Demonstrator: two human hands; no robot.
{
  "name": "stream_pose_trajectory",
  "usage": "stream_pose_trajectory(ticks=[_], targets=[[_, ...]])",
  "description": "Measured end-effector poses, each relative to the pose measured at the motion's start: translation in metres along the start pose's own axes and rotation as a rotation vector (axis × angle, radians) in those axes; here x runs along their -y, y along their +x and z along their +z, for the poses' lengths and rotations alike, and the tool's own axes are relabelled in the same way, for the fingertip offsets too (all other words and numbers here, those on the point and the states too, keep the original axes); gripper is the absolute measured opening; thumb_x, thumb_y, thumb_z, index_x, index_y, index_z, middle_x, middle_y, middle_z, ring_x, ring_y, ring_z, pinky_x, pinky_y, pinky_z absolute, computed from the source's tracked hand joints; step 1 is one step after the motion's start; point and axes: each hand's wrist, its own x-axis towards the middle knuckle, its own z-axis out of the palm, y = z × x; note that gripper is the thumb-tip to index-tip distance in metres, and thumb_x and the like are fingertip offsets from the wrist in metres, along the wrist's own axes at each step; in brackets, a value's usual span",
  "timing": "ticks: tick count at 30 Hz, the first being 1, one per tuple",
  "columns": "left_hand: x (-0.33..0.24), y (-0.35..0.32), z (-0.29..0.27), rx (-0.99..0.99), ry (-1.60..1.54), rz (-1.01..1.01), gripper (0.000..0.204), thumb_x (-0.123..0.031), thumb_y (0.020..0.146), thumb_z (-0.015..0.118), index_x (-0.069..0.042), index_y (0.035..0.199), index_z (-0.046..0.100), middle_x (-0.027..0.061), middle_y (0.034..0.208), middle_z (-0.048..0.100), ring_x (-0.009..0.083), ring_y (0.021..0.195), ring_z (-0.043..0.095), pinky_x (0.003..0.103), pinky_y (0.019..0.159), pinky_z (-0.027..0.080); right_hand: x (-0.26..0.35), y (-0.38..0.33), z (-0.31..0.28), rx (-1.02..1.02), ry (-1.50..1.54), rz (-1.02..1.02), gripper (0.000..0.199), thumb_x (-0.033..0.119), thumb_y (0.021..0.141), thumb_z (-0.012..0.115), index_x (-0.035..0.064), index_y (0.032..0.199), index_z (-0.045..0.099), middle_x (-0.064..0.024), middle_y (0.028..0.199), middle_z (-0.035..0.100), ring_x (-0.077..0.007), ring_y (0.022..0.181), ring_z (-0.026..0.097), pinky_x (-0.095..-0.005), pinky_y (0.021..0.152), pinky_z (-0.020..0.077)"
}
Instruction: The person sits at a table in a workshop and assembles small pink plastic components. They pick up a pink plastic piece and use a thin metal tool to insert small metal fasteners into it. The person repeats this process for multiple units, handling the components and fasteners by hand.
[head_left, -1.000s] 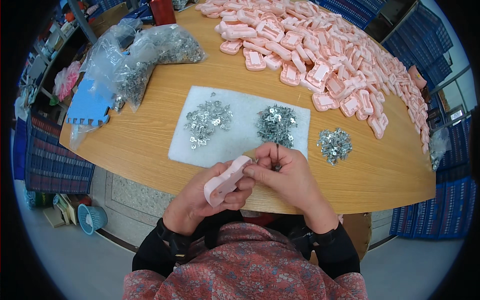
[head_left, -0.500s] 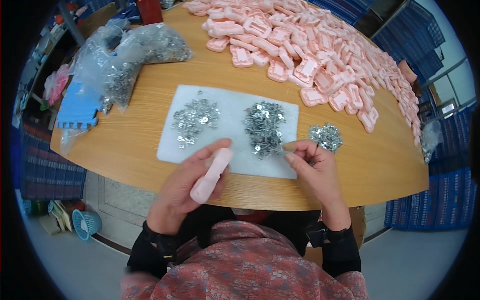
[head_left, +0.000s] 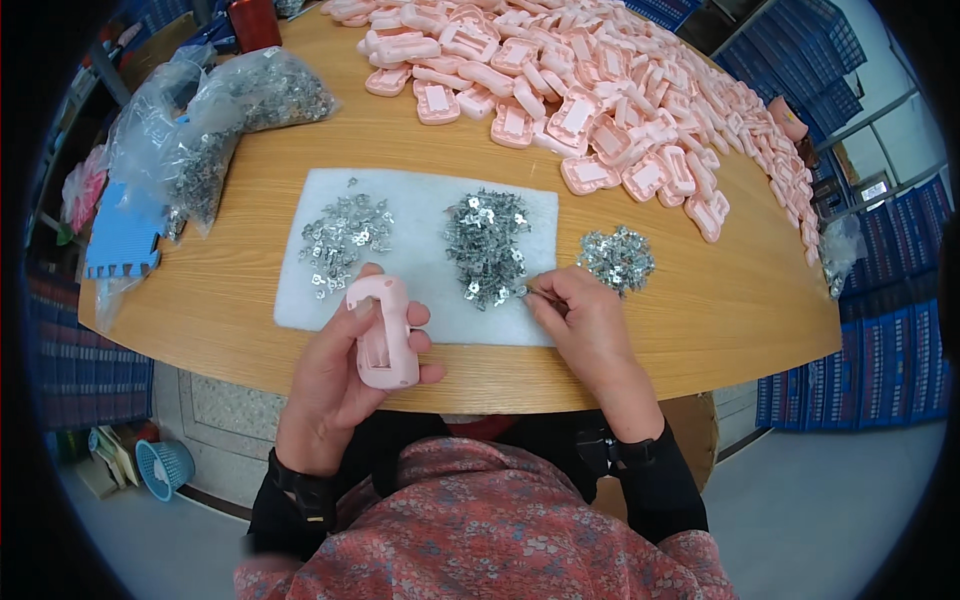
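In my left hand is a pale pink plastic casing, its hollow side with a slot and an arched end turned up. The thumb lies over it and the fingers wrap round its right side. My right hand pinches a small metal clip by the edge of the dense pile of metal clips. That pile lies on the right half of a white foam mat. A looser pile of small metal parts is on the mat's left half. Right of the mat sits another heap of shiny metal parts.
A large mound of pink casings covers the far and right part of the wooden table. Clear bags of metal parts rest at the left, beside a blue foam tile. A blue basket stands on the floor.
My left hand has turned the casing so its hollow side faces up. My right hand has closed its fingertips at the dense pile's edge. The whole view has shifted slightly.
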Motion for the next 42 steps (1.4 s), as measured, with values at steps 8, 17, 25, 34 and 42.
stream_pose_trajectory(ticks=[8,17,25,34,42], targets=[[0.009,0.007,0.017,0.018,0.09,-0.105,0.049,-0.013,0.093,0.06,-0.011,0.138,0.04,0.0152,0.102,0.063,0.0238,0.095,0.066,0.05,0.084,0.058,0.007,-0.004,-0.015,-0.042,-0.142,-0.031,0.011,0.007,0.08,0.072,0.0039,0.088,0.066,-0.0093,0.079,0.062,-0.0229,0.065,0.063,-0.0331,0.058,0.0489],[0.037,0.029,0.037,-0.078,0.393,-0.07,0.05,-0.004,0.088,0.067,-0.006,0.133,0.046,0.0082,0.095,0.064,0.0176,0.085,0.066,0.036,0.077,0.059,0.038,-0.012,-0.021,0.047,0.238,-0.14,0.012,0.002,0.079,0.074,0.0019,0.088,0.066,-0.0057,0.079,0.061,-0.0141,0.062,0.058,-0.026,0.055,0.0459],[0.039,0.031,0.034,-0.097,0.451,-0.016,0.048,-0.002,0.087,0.068,-0.006,0.13,0.049,0.0051,0.094,0.064,0.0162,0.081,0.066,0.033,0.075,0.058,0.042,-0.018,-0.013,0.056,0.289,-0.043,0.011,0.003,0.082,0.072,0.0006,0.091,0.065,-0.0044,0.077,0.06,-0.0111,0.064,0.056,-0.0251,0.056,0.0451],[0.045,0.033,0.036,-0.128,0.506,0.113,0.042,0.0,0.086,0.064,-0.006,0.125,0.049,0.0043,0.092,0.061,0.0136,0.079,0.063,0.026,0.072,0.052,0.039,-0.026,0.006,0.18,0.765,0.332,0.01,0.009,0.092,0.066,0.0004,0.092,0.061,0.0051,0.078,0.057,-0.002,0.07,0.046,-0.0193,0.062,0.0396],[0.041,0.03,0.035,-0.133,0.534,0.024,0.037,-0.018,0.095,0.059,-0.007,0.128,0.049,0.0063,0.091,0.063,0.0156,0.08,0.064,0.032,0.071,0.056,0.039,-0.013,0.003,0.228,0.937,0.379,0.008,0.006,0.091,0.063,0.0005,0.096,0.061,0.0056,0.079,0.058,-0.0013,0.07,0.05,-0.0184,0.064,0.0413]])
